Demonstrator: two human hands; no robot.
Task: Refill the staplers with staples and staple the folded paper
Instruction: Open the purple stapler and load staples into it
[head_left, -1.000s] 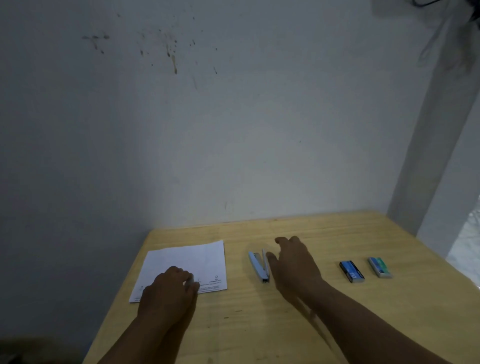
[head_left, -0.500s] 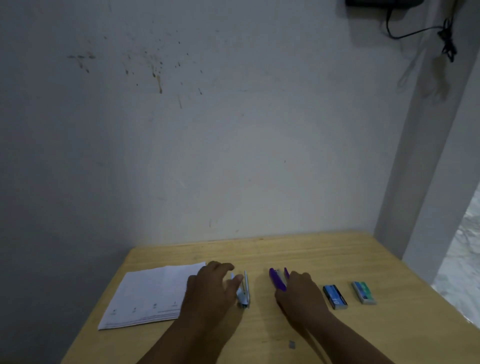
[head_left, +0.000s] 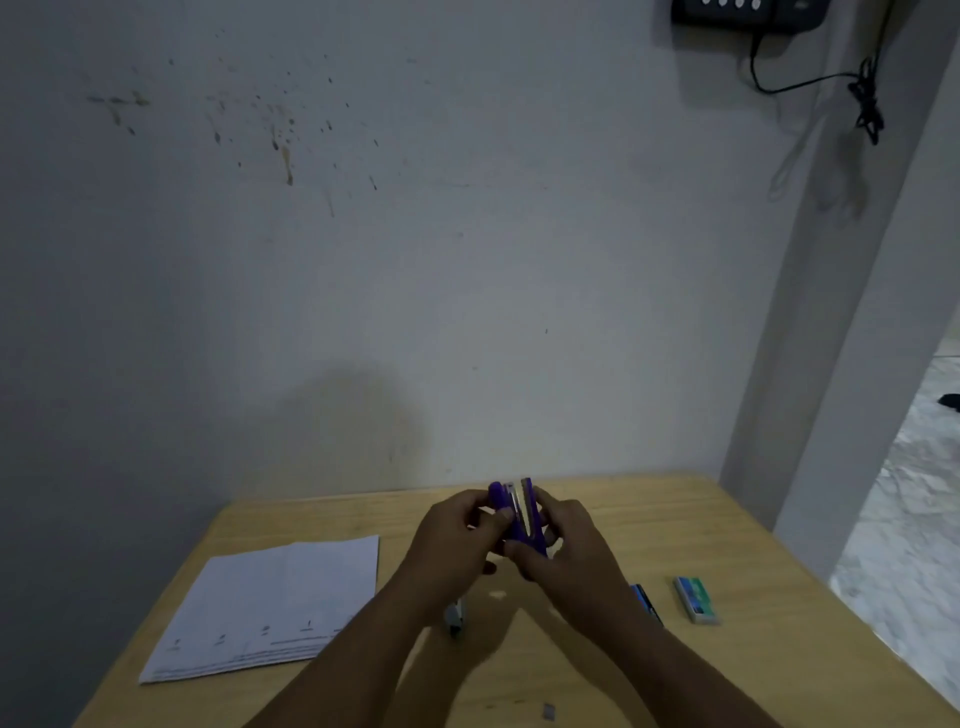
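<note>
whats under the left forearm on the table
Only the dark tip of the light blue stapler shows below the left hand; the forearm covers the rest. The wooden table lies beneath.

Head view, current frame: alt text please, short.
Both hands, left hand and right hand, hold a purple stapler opened above a wooden table. Folded paper lies to the left, a green staple box to the right.
</note>
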